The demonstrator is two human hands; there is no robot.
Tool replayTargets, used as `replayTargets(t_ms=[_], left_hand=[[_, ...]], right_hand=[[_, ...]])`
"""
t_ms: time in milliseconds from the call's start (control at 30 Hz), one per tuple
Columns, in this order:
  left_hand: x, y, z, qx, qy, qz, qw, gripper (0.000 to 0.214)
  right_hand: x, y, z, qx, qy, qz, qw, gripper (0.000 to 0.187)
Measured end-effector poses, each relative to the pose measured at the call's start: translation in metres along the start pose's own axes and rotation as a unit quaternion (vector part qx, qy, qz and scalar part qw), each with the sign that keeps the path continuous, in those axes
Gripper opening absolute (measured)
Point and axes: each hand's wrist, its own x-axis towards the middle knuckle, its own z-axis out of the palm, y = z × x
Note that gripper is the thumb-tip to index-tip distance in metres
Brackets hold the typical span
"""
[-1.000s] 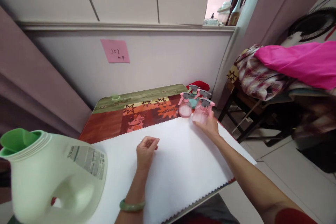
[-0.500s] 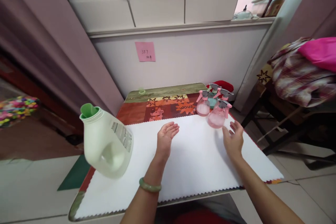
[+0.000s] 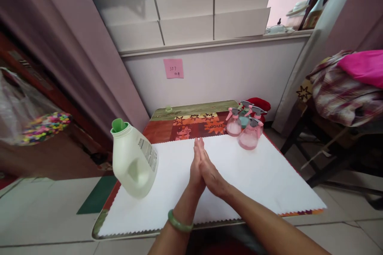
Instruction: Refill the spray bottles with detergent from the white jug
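Observation:
Over the white cloth (image 3: 176,167), my left hand (image 3: 196,169) and my right hand (image 3: 212,177) meet palm to palm. Their fingers are stretched out straight toward the far side, and no object shows between them. A green bangle (image 3: 179,222) circles my left wrist. To the left stands a pale green jug (image 3: 134,163) with a handle, its neck uncapped and a green spout inside. Several spray bottles with pink and grey heads stand at the back right, among them a front pink one (image 3: 248,138) and a smaller pink one (image 3: 233,127).
The patterned table (image 3: 161,127) shows beyond the cloth, with a small green ring-like cap (image 3: 168,109) near its back edge. A pink note (image 3: 173,68) is on the wall. Piled clothes (image 3: 338,91) lie at right; a bag of colourful bits (image 3: 48,127) hangs at left.
My right hand has moved left from beside the spray bottles and now presses against my left hand. The camera view has shifted slightly; the jug and bottles stay in place.

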Motion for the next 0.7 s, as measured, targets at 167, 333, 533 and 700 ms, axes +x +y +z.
replayTargets(t_ms=[167,333,533,700], left_hand=[[-0.032,0.002,0.004,0.021,-0.063,0.037,0.997,0.063],[-0.037,0.002,0.007,0.068,-0.079,0.078,0.992,0.065],[-0.017,0.021,-0.004,0.109,0.018,0.089,0.990,0.063],[-0.032,0.054,-0.027,0.235,0.103,0.204,0.945,0.054]], right_hand=[[0.043,-0.001,-0.017,0.028,0.071,0.048,0.996,0.080],[0.038,0.005,-0.014,0.067,0.118,0.089,0.987,0.080],[-0.009,-0.008,0.016,0.104,0.042,0.084,0.990,0.074],[-0.006,-0.019,-0.004,0.089,0.035,-0.006,0.995,0.059]])
